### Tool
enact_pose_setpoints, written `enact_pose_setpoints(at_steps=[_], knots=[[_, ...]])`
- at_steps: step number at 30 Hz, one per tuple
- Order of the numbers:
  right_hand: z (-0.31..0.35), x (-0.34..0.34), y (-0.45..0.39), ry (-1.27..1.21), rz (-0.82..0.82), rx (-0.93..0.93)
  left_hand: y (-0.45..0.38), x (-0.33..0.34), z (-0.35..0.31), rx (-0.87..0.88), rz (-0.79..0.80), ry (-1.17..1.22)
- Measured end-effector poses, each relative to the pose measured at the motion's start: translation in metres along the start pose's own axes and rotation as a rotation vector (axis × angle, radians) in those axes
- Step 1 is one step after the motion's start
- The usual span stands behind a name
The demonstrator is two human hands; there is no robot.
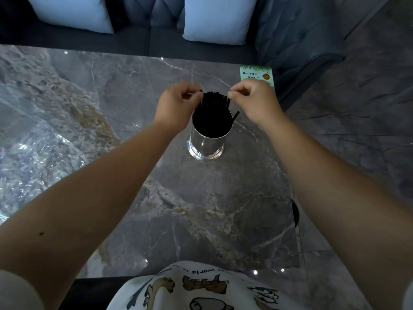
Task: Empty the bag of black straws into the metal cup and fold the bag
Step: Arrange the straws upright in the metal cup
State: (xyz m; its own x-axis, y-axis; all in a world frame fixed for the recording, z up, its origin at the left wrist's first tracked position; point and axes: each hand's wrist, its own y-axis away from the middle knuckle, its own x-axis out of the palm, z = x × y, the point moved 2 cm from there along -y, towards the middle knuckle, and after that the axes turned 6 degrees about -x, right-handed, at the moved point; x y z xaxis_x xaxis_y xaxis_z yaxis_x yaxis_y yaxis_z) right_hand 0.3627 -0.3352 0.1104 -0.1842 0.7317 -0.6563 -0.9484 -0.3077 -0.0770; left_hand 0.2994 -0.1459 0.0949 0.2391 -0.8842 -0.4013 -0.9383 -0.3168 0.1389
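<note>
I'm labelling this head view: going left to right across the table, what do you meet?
Clear plastic bag → left hand → black straws in the metal cup → right hand → green card.

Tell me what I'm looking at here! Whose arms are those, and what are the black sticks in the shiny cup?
There is only one picture, taken by a camera worn on a person's head, looking down at their own two arms. The shiny round metal cup stands on a grey marble-patterned table. The thin black straws stand inside it. The left hand and right hand pinch at the straw tops from either side, fingers curled. One straw leans out to the right. A crinkly clear plastic bag lies flat on the left. A small green card sits at the far corner, with pale blue cushions beyond.
</note>
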Motion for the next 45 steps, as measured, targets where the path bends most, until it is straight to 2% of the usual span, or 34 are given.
enact_pose_setpoints(at_steps=[5, 9, 11, 14, 25, 40, 45], knots=[[0.032, -0.036, -0.006, -0.154, -0.148, -0.098, -0.001, -0.021, -0.032, 0.065, -0.074, 0.272], [0.08, -0.069, -0.008, -0.203, -0.219, -0.234, 0.003, -0.04, -0.074, 0.19, -0.069, 0.372], [0.104, -0.076, -0.007, -0.222, -0.215, -0.304, 0.008, -0.046, -0.094, 0.241, -0.048, 0.399], [0.127, -0.074, -0.007, -0.246, -0.123, -0.332, 0.016, -0.047, -0.113, 0.266, 0.025, 0.42], [0.11, -0.042, -0.005, -0.383, 0.113, -0.127, 0.029, -0.037, -0.089, 0.057, 0.113, 0.411], [0.096, -0.023, 0.013, -0.677, 0.217, 0.13, 0.041, -0.027, -0.074, -0.113, 0.207, 0.569], [0.093, -0.022, 0.022, -0.732, 0.248, 0.166, 0.045, -0.027, -0.065, -0.129, 0.221, 0.596]])
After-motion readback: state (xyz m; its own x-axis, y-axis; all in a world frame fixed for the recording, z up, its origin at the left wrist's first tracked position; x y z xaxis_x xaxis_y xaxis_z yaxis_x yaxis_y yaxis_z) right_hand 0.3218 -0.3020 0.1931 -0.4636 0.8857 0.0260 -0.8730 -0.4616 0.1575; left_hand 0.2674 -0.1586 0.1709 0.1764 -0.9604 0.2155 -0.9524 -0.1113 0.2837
